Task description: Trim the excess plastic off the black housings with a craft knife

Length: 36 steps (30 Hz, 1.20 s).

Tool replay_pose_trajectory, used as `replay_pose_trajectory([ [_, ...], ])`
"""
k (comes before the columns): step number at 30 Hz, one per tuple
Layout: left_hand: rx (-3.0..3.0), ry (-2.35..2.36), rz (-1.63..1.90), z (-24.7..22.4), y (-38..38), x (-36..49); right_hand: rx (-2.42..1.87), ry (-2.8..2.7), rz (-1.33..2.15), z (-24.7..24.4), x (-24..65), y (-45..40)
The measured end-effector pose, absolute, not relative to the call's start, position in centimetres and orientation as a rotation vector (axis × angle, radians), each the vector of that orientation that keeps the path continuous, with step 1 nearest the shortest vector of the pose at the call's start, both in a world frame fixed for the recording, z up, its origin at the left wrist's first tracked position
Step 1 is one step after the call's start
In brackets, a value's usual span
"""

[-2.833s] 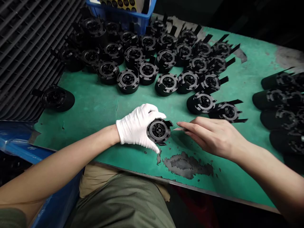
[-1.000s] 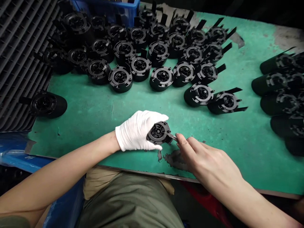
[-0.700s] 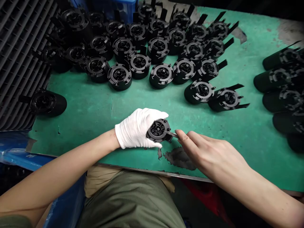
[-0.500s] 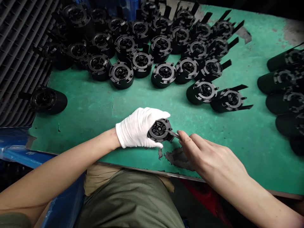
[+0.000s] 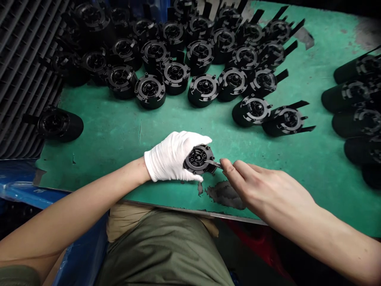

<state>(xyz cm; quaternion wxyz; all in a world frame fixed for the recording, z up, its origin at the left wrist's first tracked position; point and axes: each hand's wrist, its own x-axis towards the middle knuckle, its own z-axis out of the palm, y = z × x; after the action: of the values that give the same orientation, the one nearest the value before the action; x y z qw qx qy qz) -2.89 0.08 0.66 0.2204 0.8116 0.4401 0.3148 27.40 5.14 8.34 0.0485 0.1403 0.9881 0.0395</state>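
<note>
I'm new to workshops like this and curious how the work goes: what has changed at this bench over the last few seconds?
The bare right hand has moved left, bringing its small blade from beside the round black plastic part onto it. The white-gloved left hand still grips that part, now turned somewhat. The rows of black parts stayed put on the green bench top.

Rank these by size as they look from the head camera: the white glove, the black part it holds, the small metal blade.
Largest first: white glove, black part, small metal blade. All look similarly near.
</note>
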Motion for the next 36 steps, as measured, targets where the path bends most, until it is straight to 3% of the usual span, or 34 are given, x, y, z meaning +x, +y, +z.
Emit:
replay_pose_trajectory([
  [5,2.247,1.244,0.853,1.2,-0.4,-3.0,0.427,3.118,-0.131,7.8,27.4,7.3],
  [9,2.084,1.524,0.947,1.1,-2.0,-1.6,0.856,3.263,-0.450,7.2,27.8,6.7],
  [12,1.946,1.809,1.039,0.8,-3.0,0.1,1.027,3.285,-0.306,6.3,27.9,4.9],
  [16,2.051,1.789,1.016,0.4,-3.1,1.1,0.999,3.276,0.003,5.8,27.4,2.6],
  [23,1.951,1.825,1.086,-0.4,-2.8,1.8,1.044,3.212,0.202,6.7,26.4,1.3],
  [36,1.831,1.784,1.029,0.4,-2.3,2.1,0.875,3.060,0.264,6.9,25.0,2.4],
])
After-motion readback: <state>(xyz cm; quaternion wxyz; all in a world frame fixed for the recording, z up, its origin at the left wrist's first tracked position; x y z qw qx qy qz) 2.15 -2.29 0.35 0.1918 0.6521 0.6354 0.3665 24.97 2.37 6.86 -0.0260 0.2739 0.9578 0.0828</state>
